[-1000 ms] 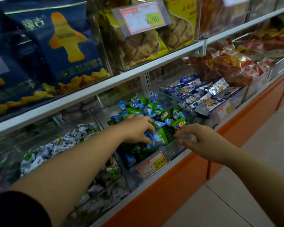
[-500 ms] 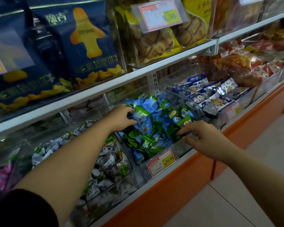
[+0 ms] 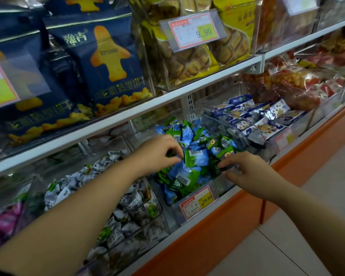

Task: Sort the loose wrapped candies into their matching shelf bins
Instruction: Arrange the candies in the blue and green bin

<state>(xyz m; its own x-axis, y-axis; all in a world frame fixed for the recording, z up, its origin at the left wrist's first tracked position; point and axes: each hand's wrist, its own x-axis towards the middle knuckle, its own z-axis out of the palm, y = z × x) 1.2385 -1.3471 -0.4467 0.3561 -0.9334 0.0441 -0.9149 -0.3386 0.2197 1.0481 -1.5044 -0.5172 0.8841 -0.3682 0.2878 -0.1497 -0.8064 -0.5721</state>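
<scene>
Below the white shelf rail [image 3: 108, 126], the lower tier carries a row of clear bins, and the sorting looks to be in mid-course rather than near either end. The central bin [image 3: 217, 193] is heaped with blue-and-green candies [image 3: 189, 176]. At 8 o'clock from it lies the bin of grey-and-white candies [image 3: 135, 206], at 2 o'clock the blue-and-white packets [image 3: 263, 124], and at the view's far 8 o'clock edge a patch of pink candies [image 3: 2, 222]. Each heap reads as one kind as far as shows, so much of the matching seems done, though buried strays cannot be ruled out. Both hands are at the central bin. The left hand [image 3: 157, 154], at 9 o'clock of the heap, pinches the green edge of a barcoded candy [image 3: 196, 158]. The right hand [image 3: 249, 172], at 3 o'clock by the front wall, pinches a dark green wrapper [image 3: 217, 169]. Whether these two pieces belong here or elsewhere cannot be told, so they at least are not yet placed.
</scene>
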